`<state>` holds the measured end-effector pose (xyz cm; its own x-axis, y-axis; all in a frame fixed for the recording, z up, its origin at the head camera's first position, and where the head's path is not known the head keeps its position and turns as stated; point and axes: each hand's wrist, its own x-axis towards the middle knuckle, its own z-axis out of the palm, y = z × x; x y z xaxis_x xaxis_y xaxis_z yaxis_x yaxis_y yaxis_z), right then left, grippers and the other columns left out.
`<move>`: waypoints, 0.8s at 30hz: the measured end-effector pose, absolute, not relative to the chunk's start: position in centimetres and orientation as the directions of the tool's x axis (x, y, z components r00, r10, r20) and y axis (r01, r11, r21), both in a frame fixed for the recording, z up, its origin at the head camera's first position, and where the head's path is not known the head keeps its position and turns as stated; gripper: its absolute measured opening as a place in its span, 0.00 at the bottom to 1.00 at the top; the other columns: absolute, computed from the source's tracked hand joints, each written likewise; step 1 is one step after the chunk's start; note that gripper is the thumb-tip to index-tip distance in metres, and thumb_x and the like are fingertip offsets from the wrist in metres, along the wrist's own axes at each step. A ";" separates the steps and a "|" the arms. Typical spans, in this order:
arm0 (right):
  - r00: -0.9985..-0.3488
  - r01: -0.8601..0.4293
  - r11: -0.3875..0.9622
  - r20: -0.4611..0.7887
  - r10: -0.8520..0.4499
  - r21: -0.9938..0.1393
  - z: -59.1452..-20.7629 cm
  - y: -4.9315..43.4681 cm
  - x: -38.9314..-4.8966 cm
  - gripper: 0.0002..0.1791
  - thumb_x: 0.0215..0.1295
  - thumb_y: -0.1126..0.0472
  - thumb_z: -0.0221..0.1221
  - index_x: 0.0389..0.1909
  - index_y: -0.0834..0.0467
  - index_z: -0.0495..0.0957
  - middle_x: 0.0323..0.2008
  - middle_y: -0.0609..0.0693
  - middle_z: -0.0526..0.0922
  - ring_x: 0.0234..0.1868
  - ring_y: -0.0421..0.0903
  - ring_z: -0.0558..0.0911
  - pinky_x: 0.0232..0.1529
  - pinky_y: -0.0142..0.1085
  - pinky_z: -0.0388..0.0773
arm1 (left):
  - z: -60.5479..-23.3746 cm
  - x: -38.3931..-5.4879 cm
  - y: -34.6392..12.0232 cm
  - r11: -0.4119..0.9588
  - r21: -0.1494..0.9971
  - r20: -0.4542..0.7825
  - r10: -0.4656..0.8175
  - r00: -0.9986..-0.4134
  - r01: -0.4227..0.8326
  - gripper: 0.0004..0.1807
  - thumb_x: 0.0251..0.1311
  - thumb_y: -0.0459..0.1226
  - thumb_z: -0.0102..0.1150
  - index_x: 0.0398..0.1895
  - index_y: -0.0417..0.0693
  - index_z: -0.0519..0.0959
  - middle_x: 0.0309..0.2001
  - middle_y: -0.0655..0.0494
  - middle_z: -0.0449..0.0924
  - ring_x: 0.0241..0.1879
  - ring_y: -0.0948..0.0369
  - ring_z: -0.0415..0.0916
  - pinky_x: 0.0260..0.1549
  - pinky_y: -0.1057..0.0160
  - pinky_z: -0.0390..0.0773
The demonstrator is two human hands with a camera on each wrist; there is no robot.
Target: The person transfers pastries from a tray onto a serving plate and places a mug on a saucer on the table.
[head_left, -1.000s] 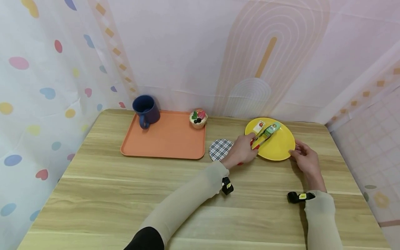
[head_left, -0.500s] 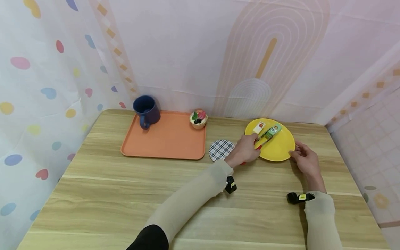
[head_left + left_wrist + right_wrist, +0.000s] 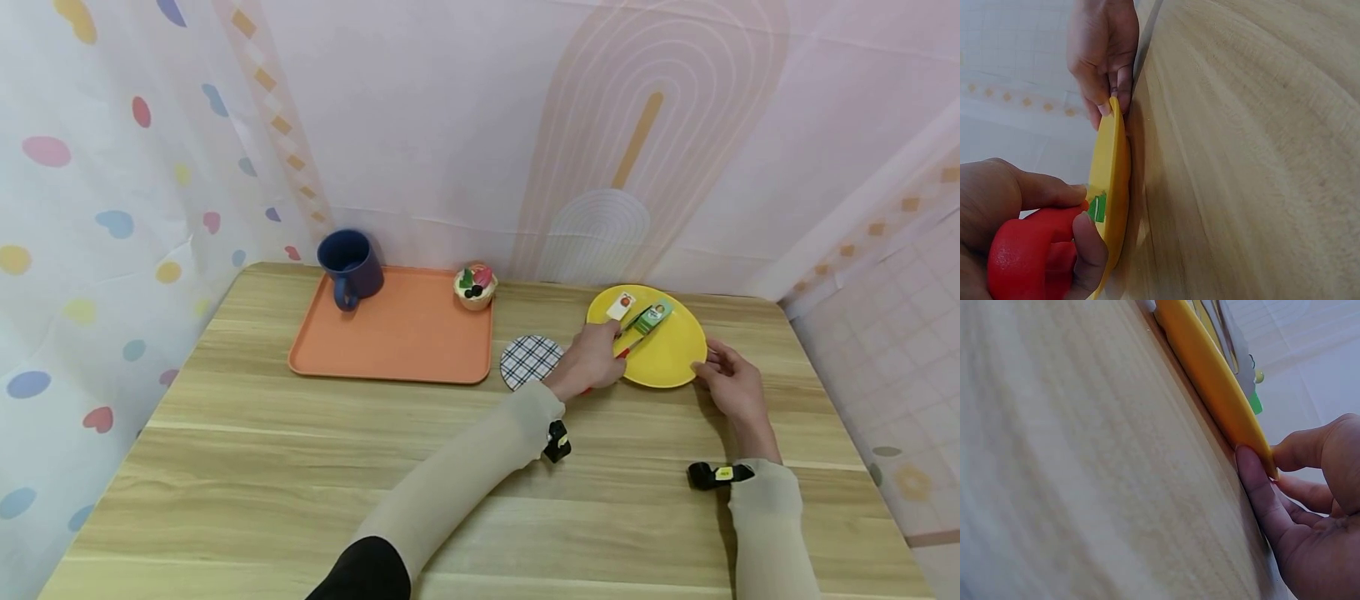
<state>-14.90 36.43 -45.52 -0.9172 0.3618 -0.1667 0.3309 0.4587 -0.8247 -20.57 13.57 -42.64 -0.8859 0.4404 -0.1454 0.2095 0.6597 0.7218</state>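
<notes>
My left hand reaches across to the plate and grips red-handled tongs. In the head view their two thin metal arms extend over the yellow plate and straddle a small green carton. Beside that carton, toward the plate's back left, lies a small white block with a red-orange picture. At the plate's right edge my right hand pinches the rim; the right wrist view shows thumb and fingers on either side of it. My left hand hides most of the tongs' handles in the head view.
A checked round coaster lies left of the plate, partly behind my left hand. Farther left, an orange tray carries a dark blue mug and a fruit tart. A patterned curtain hangs behind the wooden table.
My left hand has moved slightly to the right with the tongs, and the green carton has shifted a little toward me. My right hand keeps its place on the plate's rim.
</notes>
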 end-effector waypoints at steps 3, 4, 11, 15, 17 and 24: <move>-0.916 0.334 0.460 -0.167 0.365 -0.823 -45.5 36.4 -14.9 0.32 0.76 0.58 0.56 0.78 0.59 0.61 0.64 0.58 0.73 0.41 0.24 0.73 0.39 0.19 0.78 | -42.6 -20.6 13.6 0.669 0.714 -0.155 0.436 -0.887 0.204 0.28 0.65 0.38 0.65 0.67 0.47 0.72 0.56 0.54 0.80 0.41 0.61 0.75 0.39 0.67 0.77; -0.915 0.336 0.458 -0.169 0.367 -0.823 -45.5 36.4 -14.9 0.33 0.76 0.58 0.56 0.78 0.59 0.61 0.64 0.58 0.73 0.41 0.24 0.73 0.39 0.19 0.78 | -42.7 -20.6 13.6 0.670 0.713 -0.155 0.436 -0.886 0.206 0.29 0.64 0.38 0.66 0.68 0.47 0.72 0.57 0.54 0.79 0.42 0.61 0.75 0.40 0.67 0.78; -0.910 0.344 0.449 -0.174 0.377 -0.825 -45.6 36.5 -14.9 0.33 0.76 0.58 0.56 0.78 0.59 0.61 0.62 0.55 0.74 0.42 0.25 0.73 0.39 0.20 0.77 | -42.7 -20.4 13.1 0.648 0.721 -0.119 0.465 -0.877 0.246 0.33 0.61 0.37 0.68 0.69 0.44 0.70 0.56 0.51 0.78 0.40 0.60 0.75 0.33 0.69 0.76; -0.909 0.343 0.450 -0.171 0.381 -0.824 -45.7 36.6 -14.9 0.33 0.76 0.58 0.56 0.78 0.59 0.61 0.58 0.52 0.75 0.42 0.25 0.74 0.39 0.20 0.78 | -42.6 -20.2 12.8 0.639 0.719 -0.095 0.481 -0.872 0.274 0.34 0.60 0.37 0.69 0.69 0.44 0.69 0.51 0.52 0.77 0.38 0.60 0.76 0.30 0.70 0.76; -0.909 0.343 0.455 -0.170 0.380 -0.822 -45.7 36.6 -14.9 0.33 0.76 0.58 0.56 0.78 0.59 0.61 0.58 0.51 0.75 0.41 0.25 0.74 0.39 0.20 0.78 | -42.5 -20.0 12.7 0.636 0.716 -0.082 0.485 -0.870 0.288 0.35 0.59 0.38 0.70 0.69 0.43 0.69 0.50 0.52 0.77 0.37 0.60 0.76 0.30 0.70 0.76; -0.912 0.341 0.449 -0.175 0.372 -0.826 -45.6 36.5 -14.9 0.33 0.76 0.58 0.55 0.78 0.59 0.61 0.60 0.53 0.74 0.42 0.26 0.74 0.40 0.20 0.78 | -42.1 -19.4 12.3 0.651 0.690 -0.046 0.477 -0.878 0.317 0.37 0.57 0.42 0.73 0.69 0.45 0.69 0.52 0.54 0.76 0.41 0.61 0.74 0.37 0.68 0.75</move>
